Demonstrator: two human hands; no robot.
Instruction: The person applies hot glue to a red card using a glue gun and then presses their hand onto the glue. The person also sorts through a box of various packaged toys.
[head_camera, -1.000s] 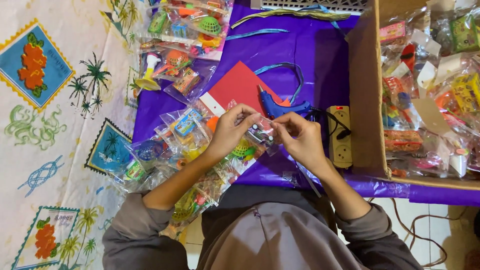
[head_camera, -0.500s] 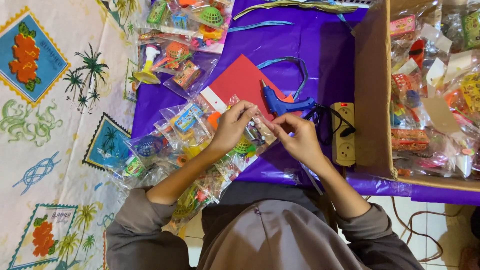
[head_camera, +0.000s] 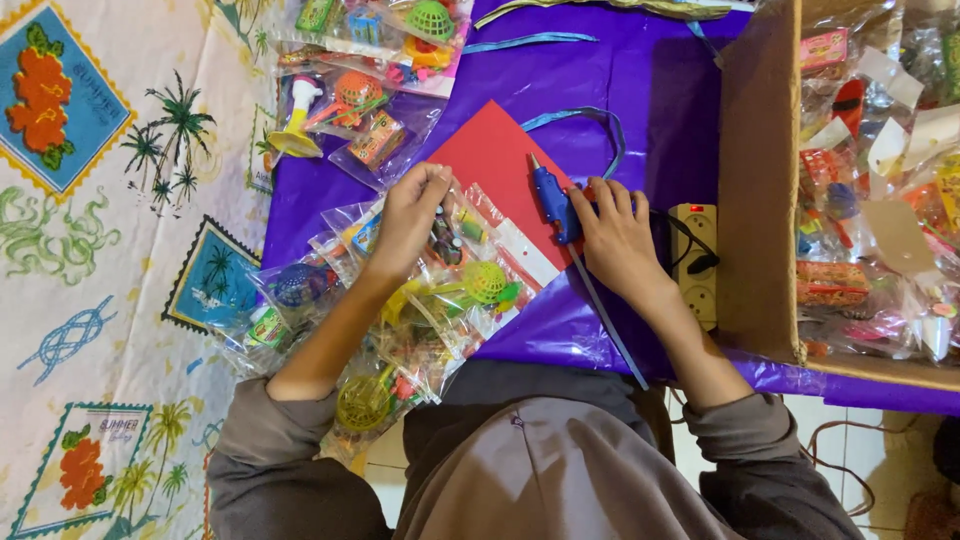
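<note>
On purple cloth, your left hand (head_camera: 408, 215) pinches a toy bag (head_camera: 452, 232); your right hand (head_camera: 615, 235) has let go, now closing on the blue glue gun (head_camera: 553, 203), ready for gluing.

Clear toy bags (head_camera: 440, 290) heaped on purple sheet by left hand (head_camera: 408, 218); more fill cardboard box (head_camera: 760, 190) at right.

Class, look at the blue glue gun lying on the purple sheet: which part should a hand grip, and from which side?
Grip the glue gun by its handle, coming from the right, where the right hand already rests; the nozzle points up-left over the red card.
</note>
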